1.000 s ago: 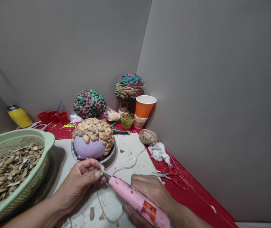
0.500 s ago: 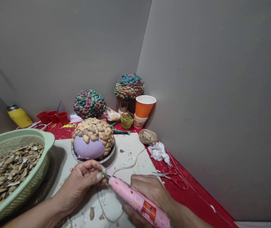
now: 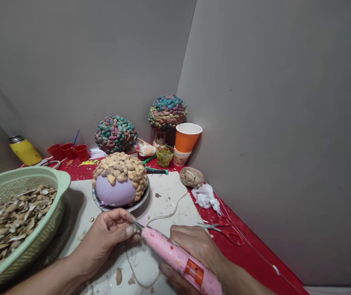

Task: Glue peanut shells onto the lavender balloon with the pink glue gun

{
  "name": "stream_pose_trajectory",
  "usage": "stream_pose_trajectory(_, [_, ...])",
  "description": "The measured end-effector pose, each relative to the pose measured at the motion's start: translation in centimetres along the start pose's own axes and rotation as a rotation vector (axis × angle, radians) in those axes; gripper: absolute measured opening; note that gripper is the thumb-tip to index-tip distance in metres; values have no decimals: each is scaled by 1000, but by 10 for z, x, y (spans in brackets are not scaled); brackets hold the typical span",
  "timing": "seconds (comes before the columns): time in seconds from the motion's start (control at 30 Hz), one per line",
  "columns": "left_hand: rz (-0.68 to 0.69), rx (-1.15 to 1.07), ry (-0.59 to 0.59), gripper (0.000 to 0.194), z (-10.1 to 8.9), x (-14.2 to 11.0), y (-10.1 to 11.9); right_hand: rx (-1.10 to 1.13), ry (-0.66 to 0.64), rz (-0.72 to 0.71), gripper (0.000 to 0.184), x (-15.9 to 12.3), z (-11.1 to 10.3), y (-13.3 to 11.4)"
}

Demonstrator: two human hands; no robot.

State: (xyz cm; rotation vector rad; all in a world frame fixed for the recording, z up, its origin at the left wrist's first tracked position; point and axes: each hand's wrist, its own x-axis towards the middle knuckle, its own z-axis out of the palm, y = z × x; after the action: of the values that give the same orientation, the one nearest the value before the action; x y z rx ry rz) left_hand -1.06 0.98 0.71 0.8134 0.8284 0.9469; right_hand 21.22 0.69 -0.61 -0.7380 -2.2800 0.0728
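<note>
My right hand (image 3: 193, 246) is wrapped round a pink glue gun (image 3: 170, 252) with an orange window in its side. Its metal nozzle points up and left, to the fingertips of my left hand (image 3: 110, 231). There my left thumb and fingers pinch a small pale peanut shell, mostly hidden by the fingers. Just beyond them, a lilac balloon (image 3: 115, 192) rests in a metal bowl (image 3: 146, 196). Peanut shells (image 3: 121, 166) cover its top and right side; the lilac front is bare. A length of twine (image 3: 170, 213) runs behind the nozzle across the pale board.
At the left stands a green basket (image 3: 59, 192) of shells. Behind are two coloured shell-covered balls (image 3: 116, 134), red cups (image 3: 81, 152), a yellow bottle (image 3: 26, 151) and an orange paper cup (image 3: 187, 139). Twine ball (image 3: 191, 177), crumpled white plastic (image 3: 206, 197) and scissors (image 3: 232, 235) lie right.
The nozzle and glue gun have shifted very slightly right. My left fingertips have moved a little, and less of the pale shell shows. The balloon and bowl stay put.
</note>
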Motion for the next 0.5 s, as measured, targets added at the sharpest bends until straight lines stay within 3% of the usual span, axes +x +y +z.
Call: stream_pose_trajectory(0.5, [14, 6, -9, 22, -1, -1, 0, -11, 20, 14, 37, 4, -4, -4])
